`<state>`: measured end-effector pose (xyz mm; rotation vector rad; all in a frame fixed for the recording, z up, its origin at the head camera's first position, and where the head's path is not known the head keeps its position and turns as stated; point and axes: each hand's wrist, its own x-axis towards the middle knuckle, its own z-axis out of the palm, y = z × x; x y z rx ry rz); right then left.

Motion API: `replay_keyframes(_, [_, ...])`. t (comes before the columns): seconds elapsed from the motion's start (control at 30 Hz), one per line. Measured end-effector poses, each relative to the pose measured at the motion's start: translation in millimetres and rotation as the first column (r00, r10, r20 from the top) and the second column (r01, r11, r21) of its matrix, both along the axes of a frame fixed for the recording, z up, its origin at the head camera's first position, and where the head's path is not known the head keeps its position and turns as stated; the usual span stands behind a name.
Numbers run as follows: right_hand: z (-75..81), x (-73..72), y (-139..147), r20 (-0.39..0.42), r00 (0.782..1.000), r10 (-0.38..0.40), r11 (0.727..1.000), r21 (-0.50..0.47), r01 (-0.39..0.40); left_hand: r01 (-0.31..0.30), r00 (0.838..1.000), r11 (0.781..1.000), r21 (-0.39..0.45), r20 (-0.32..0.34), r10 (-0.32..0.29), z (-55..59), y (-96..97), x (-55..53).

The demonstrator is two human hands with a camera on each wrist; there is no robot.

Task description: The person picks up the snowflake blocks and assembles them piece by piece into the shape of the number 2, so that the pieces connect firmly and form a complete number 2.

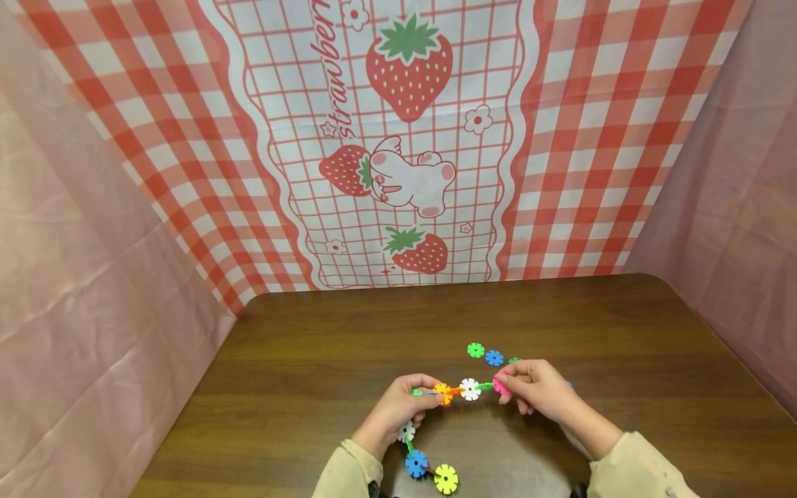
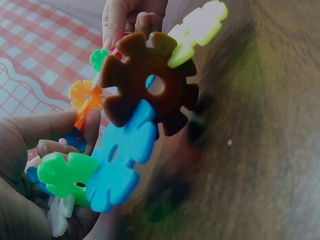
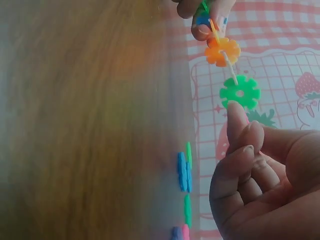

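A chain of slotted plastic snowflake discs hangs between both hands above the wooden table. My left hand pinches it with thumb and fingers beside an orange disc. At the chain's right end, my right hand pinches a pink disc, partly hidden by the fingers. Between the hands run another orange disc edge-on, a white disc and a green disc. Below the left hand the chain goes on through white, green, blue, brown and yellow discs.
Loose discs lie on the table beyond and around the right hand, among them a green disc and a blue disc. A strawberry-print cloth hangs behind the table's far edge, with pink curtains at both sides.
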<state>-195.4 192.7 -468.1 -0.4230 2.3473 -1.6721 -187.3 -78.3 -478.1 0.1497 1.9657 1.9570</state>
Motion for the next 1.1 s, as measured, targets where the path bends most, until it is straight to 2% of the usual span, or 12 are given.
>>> replay_keyframes(0.23, [0.5, 0.5, -2, 0.05, 0.999, -0.022, 0.996, -0.087, 0.026, -0.002, 1.0, 1.0, -0.019, 0.009, 0.003, 0.7, -0.3, -1.0])
replay_keyframes(0.43, [2.3, 1.2, -3, 0.049, 0.998, -0.034, 0.996, -0.085, 0.038, -0.002, 1.0, 1.0, -0.03, 0.027, 0.003, 1.6, -1.0, -1.2])
replay_keyframes(0.63, [3.9, 1.7, -4, 0.047, 0.998, -0.031, 0.997, -0.066, 0.034, 0.005, 1.0, 1.0, -0.015, 0.011, -0.005, 2.1, -0.8, 0.3])
replay_keyframes(0.8, [-0.1, 1.2, -7, 0.05, 0.999, -0.018, 0.996, -0.091, 0.023, 0.002, 1.0, 1.0, -0.001, -0.008, -0.002, 2.6, 1.3, 1.7])
replay_keyframes(1.1, [-8.6, 2.6, -10, 0.101, 0.994, -0.034, 0.987, -0.153, 0.049, -0.012, 0.999, 1.0, -0.009, 0.029, 0.013, -0.4, 3.1, 1.7])
